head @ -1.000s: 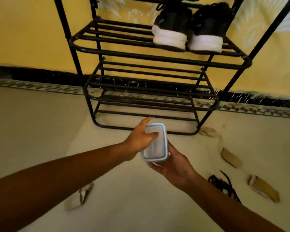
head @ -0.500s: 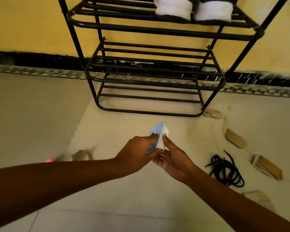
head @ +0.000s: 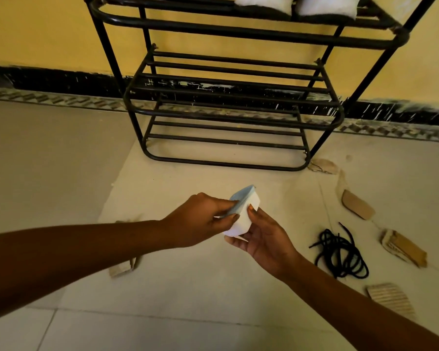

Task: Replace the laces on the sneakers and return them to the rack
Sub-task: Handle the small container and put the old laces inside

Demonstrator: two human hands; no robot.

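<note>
Yellow wall and a scuffed black skirting ran behind a black tubular metal shoe rack [head: 238,28], which stood on a pale tiled floor [head: 213,300]. On the rack's upper shelf sat the pair of dark sneakers with white heels [head: 264,2], only their backs showing at the very top of the view. Whether they were laced I could not tell.

Out in front of the rack the person held a small white rectangular plastic box with a blue-rimmed lid [head: 243,214], tilted on edge, in both hands. The left hand [head: 200,219] was curled over the lid side, its fingertips pinching at the blue rim. The right hand [head: 266,239] cupped the box from beneath, thumb pressed up along its side. To my eye, the lid was being worked at. What was inside stayed hidden.

A loose coil of black shoelaces [head: 340,252] lay on the floor to the right, well apart from the hands, among torn scraps of brown cardboard [head: 357,205].

The risk I saw was the lid giving way suddenly. With the box tipped like that, anything inside could spill across the tiles. The coil also looked ready to knot if snatched up carelessly.
</note>
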